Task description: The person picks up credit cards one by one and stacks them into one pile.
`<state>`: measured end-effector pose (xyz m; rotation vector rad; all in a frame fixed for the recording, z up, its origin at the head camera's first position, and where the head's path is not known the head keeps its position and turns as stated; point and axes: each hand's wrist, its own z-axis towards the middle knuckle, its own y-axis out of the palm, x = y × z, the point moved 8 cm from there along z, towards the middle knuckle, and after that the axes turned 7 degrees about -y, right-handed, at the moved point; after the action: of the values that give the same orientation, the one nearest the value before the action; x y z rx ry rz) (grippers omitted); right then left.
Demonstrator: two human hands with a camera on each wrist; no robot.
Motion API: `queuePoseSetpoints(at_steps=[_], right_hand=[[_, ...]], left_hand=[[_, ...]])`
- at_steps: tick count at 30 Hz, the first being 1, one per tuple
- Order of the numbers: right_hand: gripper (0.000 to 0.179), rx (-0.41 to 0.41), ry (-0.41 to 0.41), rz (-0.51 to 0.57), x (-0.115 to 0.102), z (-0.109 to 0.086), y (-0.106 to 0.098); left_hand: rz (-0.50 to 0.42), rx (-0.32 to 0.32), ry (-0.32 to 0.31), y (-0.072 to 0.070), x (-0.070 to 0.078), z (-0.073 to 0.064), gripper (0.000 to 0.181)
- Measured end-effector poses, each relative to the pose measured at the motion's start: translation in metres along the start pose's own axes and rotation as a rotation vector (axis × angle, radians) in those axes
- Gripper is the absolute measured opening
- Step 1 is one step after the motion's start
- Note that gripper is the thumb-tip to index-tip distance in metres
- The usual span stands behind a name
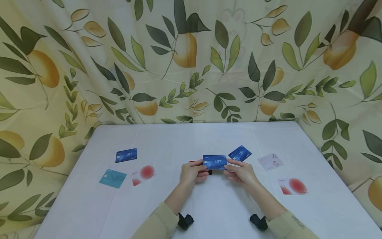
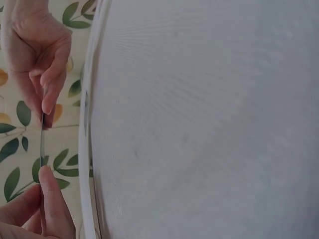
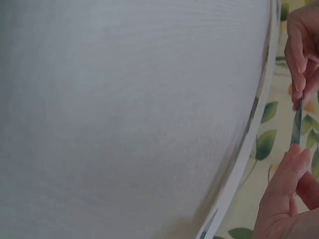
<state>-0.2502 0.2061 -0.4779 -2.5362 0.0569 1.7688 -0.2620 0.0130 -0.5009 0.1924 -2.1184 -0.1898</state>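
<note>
In the head view a dark blue VIP card (image 1: 215,160) is held up by its two short ends, its printed face towards the camera. My left hand (image 1: 191,173) pinches its left end between thumb and fingers. At the right end, my right hand (image 1: 244,173) grips it the same way. Both wrist views show the card (image 2: 43,144) edge-on as a thin strip, with fingertips (image 3: 298,152) at either end. Behind the held card, bits of a red and dark card (image 1: 210,172) peek out, mostly hidden.
On the white table (image 1: 155,205) at left lie a blue VIP card (image 1: 126,155), a teal VIP card (image 1: 112,178) and a red-and-white card (image 1: 147,172). At right are another blue card (image 1: 240,153), a pale patterned card (image 1: 270,162) and a red-circle card (image 1: 296,186). A printed curtain (image 1: 191,83) hangs behind.
</note>
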Motion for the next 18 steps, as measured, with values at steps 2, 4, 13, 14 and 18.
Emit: queuePoseSetpoints(at_steps=[2, 4, 13, 14, 18], right_hand=[[0.050, 0.009, -0.002, -0.014, 0.000, 0.001, 0.004], [0.048, 0.013, -0.001, -0.025, 0.001, 0.003, 0.008], [0.043, 0.018, -0.010, -0.078, 0.007, 0.007, 0.025], [0.043, 0.014, -0.015, -0.080, 0.007, 0.007, 0.027], [0.042, -0.001, -0.016, -0.082, 0.008, 0.008, 0.032]], left_hand=[[0.004, 0.009, -0.012, -0.005, -0.001, 0.000, 0.036], [0.010, 0.018, -0.014, -0.010, 0.000, 0.000, 0.036], [0.044, 0.039, -0.028, -0.027, 0.001, 0.004, 0.035], [0.046, 0.041, -0.032, -0.028, 0.001, 0.004, 0.036], [0.053, 0.048, -0.060, -0.034, -0.001, 0.005, 0.037]])
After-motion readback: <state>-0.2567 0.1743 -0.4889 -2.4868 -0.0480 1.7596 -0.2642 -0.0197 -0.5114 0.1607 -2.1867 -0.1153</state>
